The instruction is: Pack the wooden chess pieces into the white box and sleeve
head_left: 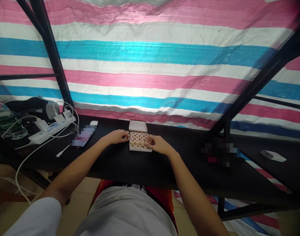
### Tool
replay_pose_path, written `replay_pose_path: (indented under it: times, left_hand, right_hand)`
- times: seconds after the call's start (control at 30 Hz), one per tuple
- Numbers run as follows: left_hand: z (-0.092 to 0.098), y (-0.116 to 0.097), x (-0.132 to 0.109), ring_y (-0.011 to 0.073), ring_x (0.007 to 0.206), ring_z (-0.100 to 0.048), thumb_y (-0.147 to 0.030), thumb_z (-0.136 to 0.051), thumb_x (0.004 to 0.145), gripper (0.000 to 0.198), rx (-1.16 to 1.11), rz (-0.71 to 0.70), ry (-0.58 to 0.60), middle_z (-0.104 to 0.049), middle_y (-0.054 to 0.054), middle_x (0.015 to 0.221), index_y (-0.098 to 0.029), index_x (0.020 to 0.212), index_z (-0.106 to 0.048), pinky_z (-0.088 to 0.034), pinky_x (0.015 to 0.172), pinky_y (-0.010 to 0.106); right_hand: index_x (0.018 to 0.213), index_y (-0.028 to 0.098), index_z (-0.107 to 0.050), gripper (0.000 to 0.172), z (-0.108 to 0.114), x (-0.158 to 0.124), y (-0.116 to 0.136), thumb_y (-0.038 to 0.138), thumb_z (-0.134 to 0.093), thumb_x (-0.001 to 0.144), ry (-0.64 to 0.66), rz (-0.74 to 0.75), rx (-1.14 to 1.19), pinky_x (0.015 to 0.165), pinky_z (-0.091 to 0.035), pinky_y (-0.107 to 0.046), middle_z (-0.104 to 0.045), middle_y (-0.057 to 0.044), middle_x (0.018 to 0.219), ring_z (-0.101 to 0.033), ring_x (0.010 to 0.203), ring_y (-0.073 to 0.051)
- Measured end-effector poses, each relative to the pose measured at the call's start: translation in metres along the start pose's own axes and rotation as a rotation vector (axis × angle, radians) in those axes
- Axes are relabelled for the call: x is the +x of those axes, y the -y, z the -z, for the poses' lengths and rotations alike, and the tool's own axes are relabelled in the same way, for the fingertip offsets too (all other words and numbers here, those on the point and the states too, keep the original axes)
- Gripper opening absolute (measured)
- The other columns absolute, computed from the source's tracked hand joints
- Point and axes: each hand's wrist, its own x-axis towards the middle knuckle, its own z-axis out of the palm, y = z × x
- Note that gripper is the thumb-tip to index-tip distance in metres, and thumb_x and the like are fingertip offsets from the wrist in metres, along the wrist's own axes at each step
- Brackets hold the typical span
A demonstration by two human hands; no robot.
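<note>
A shallow white box (141,150) lies on the black table in front of me, filled with rows of round Chinese chess pieces (137,141) marked with red and dark characters. Just behind it is its white lid (137,126). My left hand (117,136) is at the box's left side, fingers pinched on a Chinese chess piece (127,135). At the right side, my right hand (160,144) has its fingers curled over the box's edge, closed on a piece in the rows; the fingertips are partly hidden.
Left of the box are a phone (82,136), a white power strip (52,127) with chargers and cables, and a water bottle (9,121). A blurred dark item (221,152) and a white box-shaped item (273,155) lie to the right. Striped sheeting (150,78) hangs behind.
</note>
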Motion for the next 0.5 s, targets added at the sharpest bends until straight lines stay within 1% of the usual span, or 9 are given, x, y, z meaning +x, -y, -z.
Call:
replay_pose_path:
  times: [0.17, 0.23, 0.33, 0.43, 0.5]
  left_hand:
    - [0.001, -0.004, 0.0, 0.0171, 0.077, -0.057, -0.04, -0.052, 0.081, 0.028, 0.042, 0.021, 0.023, -0.06, 0.005, 0.092, -0.023, 0.097, -0.067, -0.038, 0.065, 0.022]
    - [0.002, -0.007, 0.0, 0.0178, 0.078, -0.057, -0.037, -0.052, 0.08, 0.024, 0.059, 0.018, 0.016, -0.06, 0.006, 0.091, -0.022, 0.093, -0.067, -0.038, 0.066, 0.022]
    - [0.004, -0.009, 0.0, 0.0178, 0.075, -0.057, -0.029, -0.052, 0.079, 0.018, 0.048, 0.001, 0.015, -0.062, 0.005, 0.086, -0.02, 0.085, -0.067, -0.038, 0.066, 0.023]
    - [0.009, -0.005, -0.003, 0.0164, 0.07, -0.057, -0.023, -0.054, 0.074, 0.013, -0.014, 0.001, 0.041, -0.064, 0.003, 0.079, -0.019, 0.079, -0.067, -0.037, 0.064, 0.022]
    - [0.014, -0.003, -0.005, 0.0158, 0.069, -0.057, -0.023, -0.055, 0.073, 0.013, -0.05, 0.011, 0.021, -0.065, 0.002, 0.079, -0.019, 0.079, -0.067, -0.037, 0.063, 0.022]
  right_hand:
    - [0.073, 0.019, -0.054, 0.017, -0.003, 0.002, -0.006, 0.036, -0.058, 0.073, 0.035, -0.046, 0.087, 0.053, -0.033, -0.023, -0.046, 0.006, 0.057, -0.042, 0.053, -0.01]
    - [0.075, 0.019, -0.055, 0.019, -0.003, 0.003, -0.005, 0.038, -0.059, 0.072, 0.042, -0.07, 0.119, 0.053, -0.033, -0.023, -0.045, 0.006, 0.056, -0.041, 0.052, -0.01]
    - [0.077, 0.019, -0.056, 0.021, -0.002, 0.003, -0.003, 0.04, -0.06, 0.073, 0.038, -0.078, 0.154, 0.053, -0.033, -0.023, -0.045, 0.007, 0.055, -0.041, 0.052, -0.01]
    - [0.08, 0.02, -0.058, 0.023, -0.001, 0.003, -0.002, 0.041, -0.053, 0.078, -0.037, -0.061, 0.159, 0.054, -0.034, -0.023, -0.048, 0.005, 0.057, -0.043, 0.054, -0.011]
    - [0.082, 0.02, -0.059, 0.024, -0.001, 0.004, -0.003, 0.041, -0.049, 0.081, -0.107, -0.071, 0.153, 0.055, -0.034, -0.024, -0.049, 0.004, 0.059, -0.043, 0.055, -0.011]
